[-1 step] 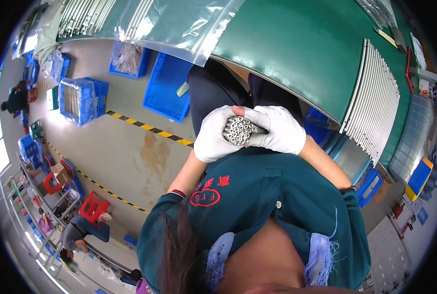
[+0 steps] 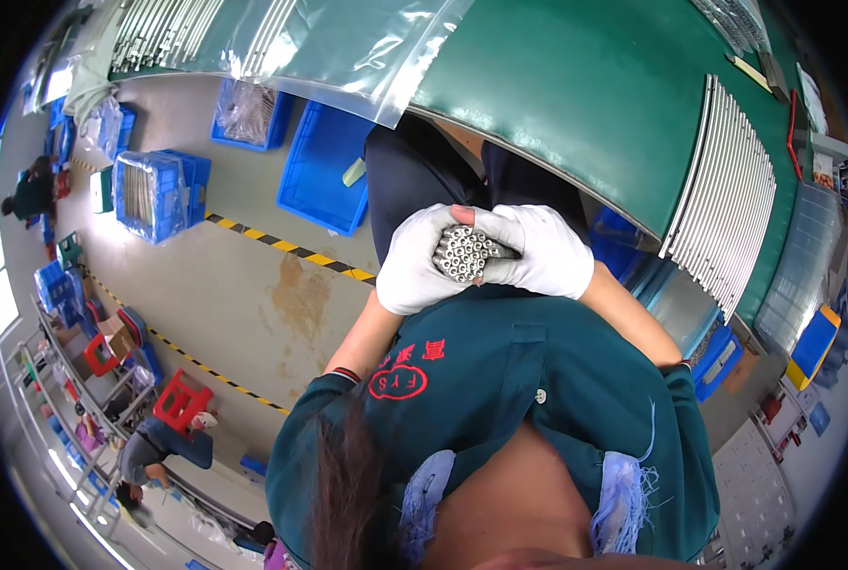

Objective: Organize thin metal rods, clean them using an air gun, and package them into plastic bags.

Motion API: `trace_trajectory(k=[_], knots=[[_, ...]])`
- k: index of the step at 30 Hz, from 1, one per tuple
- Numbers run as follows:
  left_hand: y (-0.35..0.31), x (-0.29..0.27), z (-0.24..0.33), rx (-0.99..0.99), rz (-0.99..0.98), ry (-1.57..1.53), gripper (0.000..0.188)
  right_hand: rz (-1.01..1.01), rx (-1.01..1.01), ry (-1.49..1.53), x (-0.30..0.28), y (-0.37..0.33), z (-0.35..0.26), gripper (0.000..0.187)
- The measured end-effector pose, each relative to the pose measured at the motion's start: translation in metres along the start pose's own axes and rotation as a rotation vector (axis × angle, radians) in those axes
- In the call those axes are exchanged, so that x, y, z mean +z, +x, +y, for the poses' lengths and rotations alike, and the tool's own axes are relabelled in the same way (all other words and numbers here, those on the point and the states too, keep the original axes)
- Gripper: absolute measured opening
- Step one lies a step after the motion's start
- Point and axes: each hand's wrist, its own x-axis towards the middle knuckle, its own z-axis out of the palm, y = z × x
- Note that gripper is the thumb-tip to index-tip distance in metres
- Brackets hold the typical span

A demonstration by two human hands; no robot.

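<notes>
A bundle of thin metal rods (image 2: pixel 464 254) is held end-on in front of my chest, and its round, hollow-looking ends face up toward me. Wrapped round its left side is my left hand (image 2: pixel 414 261), in a white glove. My right hand (image 2: pixel 541 252), gloved in white too, closes round the right side. One bare reddish fingertip shows at the top, where the hands meet. The rods' length below the hands is hidden. To the right, a row of similar metal rods (image 2: pixel 723 195) lies side by side on the green table (image 2: pixel 557 85).
Clear plastic sheeting (image 2: pixel 348 57) covers more rods at the table's far left. Blue bins (image 2: pixel 324 166) stand on the floor to the left, past my legs. Yellow-black tape (image 2: pixel 291 249) marks the floor. A red stool (image 2: pixel 182 403) and a seated person (image 2: pixel 162 451) are at lower left.
</notes>
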Motion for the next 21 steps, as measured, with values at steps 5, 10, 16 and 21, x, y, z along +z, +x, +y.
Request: trace_trajectory(k=[5,10,16,21], knots=[[0.002,0.001,0.004,-0.011,-0.035,0.062,0.057,-0.042,-0.014,-0.013,0.001,-0.004,0.006,0.065],[0.005,0.001,0.007,-0.009,-0.044,0.101,0.058,-0.009,-0.011,0.027,0.000,-0.002,0.006,0.064],[0.009,0.000,0.010,0.001,-0.026,0.170,0.062,0.008,0.028,0.074,-0.004,0.000,0.006,0.066],[0.011,0.001,0.011,0.000,-0.024,0.187,0.063,0.004,0.041,0.101,-0.004,-0.001,0.008,0.067]])
